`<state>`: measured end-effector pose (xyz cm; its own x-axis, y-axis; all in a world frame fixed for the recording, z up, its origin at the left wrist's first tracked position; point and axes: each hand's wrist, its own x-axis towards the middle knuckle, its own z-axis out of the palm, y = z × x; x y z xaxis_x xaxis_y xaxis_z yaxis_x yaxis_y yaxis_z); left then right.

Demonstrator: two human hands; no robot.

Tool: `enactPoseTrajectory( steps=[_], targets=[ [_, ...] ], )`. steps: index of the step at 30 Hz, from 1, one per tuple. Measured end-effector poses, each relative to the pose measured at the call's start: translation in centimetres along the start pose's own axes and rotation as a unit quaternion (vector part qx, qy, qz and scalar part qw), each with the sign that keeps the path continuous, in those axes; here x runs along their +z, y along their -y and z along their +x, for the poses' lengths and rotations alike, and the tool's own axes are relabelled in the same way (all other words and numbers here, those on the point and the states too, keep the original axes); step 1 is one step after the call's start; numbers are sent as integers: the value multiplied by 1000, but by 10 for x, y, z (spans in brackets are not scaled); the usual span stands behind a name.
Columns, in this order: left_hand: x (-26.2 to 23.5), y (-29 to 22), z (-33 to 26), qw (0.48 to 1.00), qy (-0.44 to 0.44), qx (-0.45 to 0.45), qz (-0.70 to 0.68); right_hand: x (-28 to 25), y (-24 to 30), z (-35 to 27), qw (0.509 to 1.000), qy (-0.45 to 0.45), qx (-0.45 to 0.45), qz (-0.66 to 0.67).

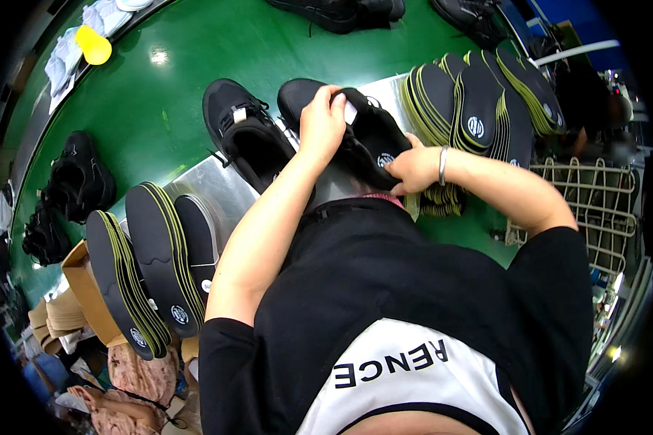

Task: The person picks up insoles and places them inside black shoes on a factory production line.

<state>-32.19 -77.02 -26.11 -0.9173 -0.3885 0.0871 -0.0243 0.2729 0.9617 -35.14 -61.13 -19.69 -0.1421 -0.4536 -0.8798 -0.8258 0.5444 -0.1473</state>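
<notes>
A green desk (196,58) carries black shoes and two insole stacks (152,268), fanned upright at either side, likely so one can be pulled off at a time. A second shoe (243,130) lies just left. The held shoe (355,130) sits raised over a metal plate. The left hand (321,123) is closed over its collar, steadying it; the right hand (412,170) pinches an insole (384,156) at the opening.

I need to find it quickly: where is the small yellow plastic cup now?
In the head view, the small yellow plastic cup lies at the upper left, on the green table's far edge beside folded white cloths.
</notes>
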Motion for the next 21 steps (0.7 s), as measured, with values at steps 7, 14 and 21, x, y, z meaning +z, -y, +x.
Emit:
enactPoseTrajectory(
  steps=[7,14,21],
  targets=[
    [6,22,7,983,41,-61,-168,11,-6,37,886,-380,-105,245],
    [1,17,6,944,119,-108,-290,-38,7,99,935,-337,7,109],
    [-6,28,6,956,93,-85,-264,-31,2,119,941,-296,-36,159]
  ],
)
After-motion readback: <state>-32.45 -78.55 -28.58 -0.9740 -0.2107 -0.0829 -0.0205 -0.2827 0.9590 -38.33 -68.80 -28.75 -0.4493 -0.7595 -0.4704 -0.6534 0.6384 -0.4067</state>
